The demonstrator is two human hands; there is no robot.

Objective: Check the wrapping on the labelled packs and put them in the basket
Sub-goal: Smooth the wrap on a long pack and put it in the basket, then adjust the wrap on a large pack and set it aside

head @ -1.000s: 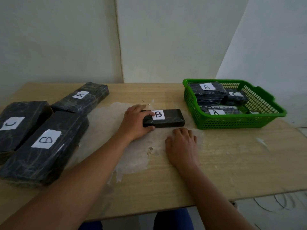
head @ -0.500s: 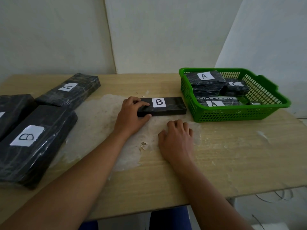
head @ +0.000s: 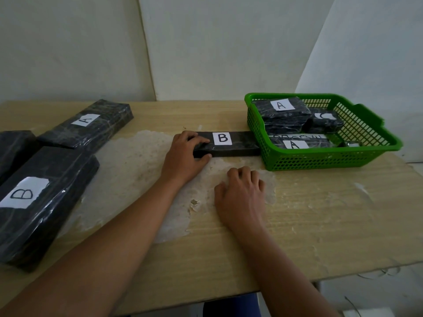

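Note:
A small black pack labelled B (head: 238,145) lies flat on the table, its right end touching the green basket (head: 325,159). My left hand (head: 185,156) grips its left end, fingers on top and thumb along the near side. My right hand (head: 241,195) rests on the table just in front of the pack, fingers loosely curled, holding nothing. Inside the basket lie two packs labelled A (head: 280,115) (head: 297,144) and one labelled C (head: 325,122).
At the left lie three large black wrapped packs: one labelled A (head: 91,124) at the back, one labelled B (head: 43,197) near the front, and another (head: 13,147) cut off by the frame edge. The wooden table (head: 320,225) has a worn pale patch in the middle.
My left hand has slid the small B pack to the right until it reached the basket. My right hand stayed on the table.

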